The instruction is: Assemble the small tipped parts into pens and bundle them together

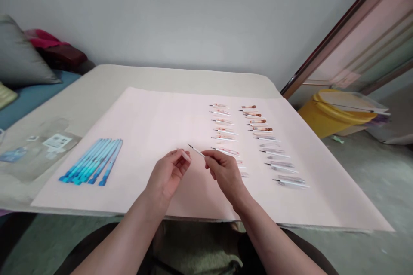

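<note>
My right hand (222, 169) pinches a thin white pen refill (197, 151), its dark tip pointing up and to the left. Opposite it, my left hand (169, 172) is closed on a small pale pink piece (184, 154), perhaps a pen part; the fingers partly cover it. A gap separates the refill's tip from that piece. Just beyond my right hand runs a column of pale pen parts with dark-tipped refills (225, 130). Farther right lies a second column, its far sets with brown ends (258, 121) and its near sets greyish and clear (292, 180).
Several blue stick-shaped pieces (93, 161) lie fanned at the left of the pale pink sheet (155, 116). Beside them is a clear plastic bag (38, 148) with labels. A yellow bin (332, 114) stands off the table's right side, and a wall (180, 17) rises behind.
</note>
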Demonstrator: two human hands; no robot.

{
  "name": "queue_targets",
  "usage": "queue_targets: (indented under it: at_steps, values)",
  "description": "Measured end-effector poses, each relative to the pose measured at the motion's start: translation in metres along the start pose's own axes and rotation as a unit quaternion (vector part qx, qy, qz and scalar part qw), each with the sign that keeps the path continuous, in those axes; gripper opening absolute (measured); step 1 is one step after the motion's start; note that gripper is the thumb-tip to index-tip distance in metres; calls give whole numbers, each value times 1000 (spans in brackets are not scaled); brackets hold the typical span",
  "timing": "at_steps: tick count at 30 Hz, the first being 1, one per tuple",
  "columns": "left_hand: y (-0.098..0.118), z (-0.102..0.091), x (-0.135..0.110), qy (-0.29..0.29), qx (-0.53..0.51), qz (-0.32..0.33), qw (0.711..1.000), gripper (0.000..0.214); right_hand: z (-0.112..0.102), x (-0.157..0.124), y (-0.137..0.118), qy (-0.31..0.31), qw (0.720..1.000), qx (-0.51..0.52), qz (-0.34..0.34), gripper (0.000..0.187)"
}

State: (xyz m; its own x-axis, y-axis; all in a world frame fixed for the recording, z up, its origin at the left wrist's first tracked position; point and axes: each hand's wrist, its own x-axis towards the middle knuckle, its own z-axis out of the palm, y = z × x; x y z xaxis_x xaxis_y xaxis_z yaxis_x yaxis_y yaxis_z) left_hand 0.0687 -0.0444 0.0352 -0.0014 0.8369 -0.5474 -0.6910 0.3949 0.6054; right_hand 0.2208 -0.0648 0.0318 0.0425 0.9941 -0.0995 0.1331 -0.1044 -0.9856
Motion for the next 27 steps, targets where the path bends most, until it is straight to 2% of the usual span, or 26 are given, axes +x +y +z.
queue_targets:
  at_steps: [4, 10, 19, 27]
  values:
    - [15, 0, 4, 40, -42, 15, 998, 8, -3, -10, -10, 33, 998, -18, -40, 17]
    - [19, 1, 4, 58, -55, 28, 996, 6, -1, -12, -6, 11, 995, -48, -92, 18]
    - [10, -1, -1, -18, 1, 72, 997, 6, 3, -12, -4, 16, 984, -117, -137, 19]
    - [3, 5, -7, -49, 19, 95, 994, 9, 6, -13, -2, 28, 971, -164, -172, 18]
